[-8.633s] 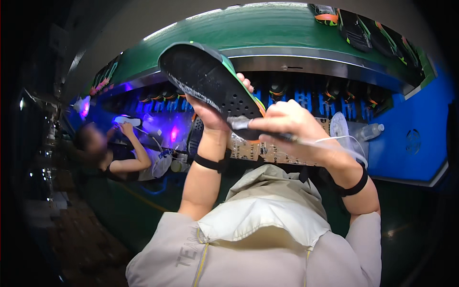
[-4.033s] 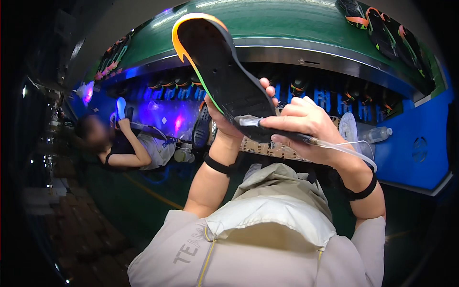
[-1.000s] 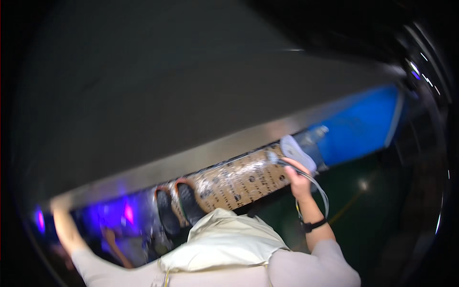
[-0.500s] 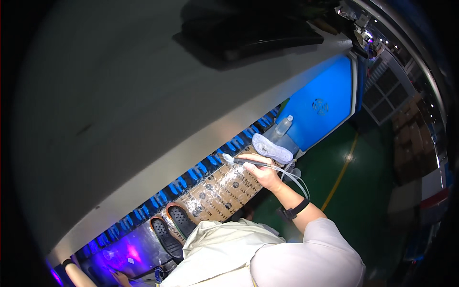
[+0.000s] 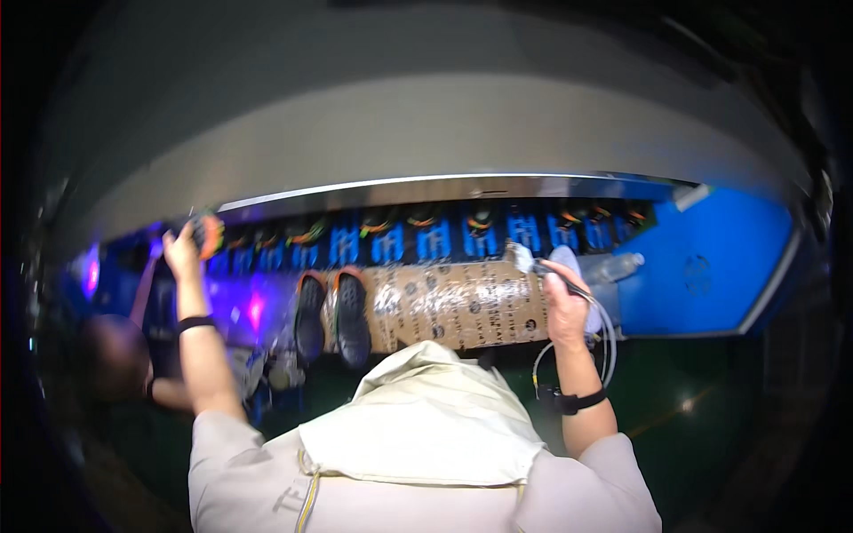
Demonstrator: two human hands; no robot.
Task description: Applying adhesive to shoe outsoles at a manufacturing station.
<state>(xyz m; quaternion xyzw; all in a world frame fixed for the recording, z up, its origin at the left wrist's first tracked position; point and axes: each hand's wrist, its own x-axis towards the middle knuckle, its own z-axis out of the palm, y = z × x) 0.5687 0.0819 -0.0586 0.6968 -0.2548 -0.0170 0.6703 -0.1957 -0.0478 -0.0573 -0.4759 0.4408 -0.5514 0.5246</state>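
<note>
My right hand [image 5: 569, 306] is closed round the dark handle of a brush [image 5: 522, 258] with a pale tip; clear tubes run from it past my wrist. Beneath the tip lies a ledge covered with printed brown cardboard [image 5: 453, 306] under shiny film. At the far left, my left hand [image 5: 183, 255] is closed on a dark shoe [image 5: 211, 234] with an orange edge, at the opening of the machine. Motion blurs the fingers there. Two dark shoes, a left one [image 5: 309, 320] and a right one [image 5: 352, 318], lie side by side at the cardboard's left end.
Blue holders [image 5: 386, 247] carrying several dark shoes line the opening beneath the grey machine hood [image 5: 426, 124]. A pale sole [image 5: 566, 261] and a clear bottle [image 5: 619, 266] lie near the blue panel [image 5: 720, 258]. Another person [image 5: 115, 351] is at the left, under purple light.
My view has swung left and levelled out. My left arm has come into view, its hand on a shoe at the opening. The brush remains in my right hand.
</note>
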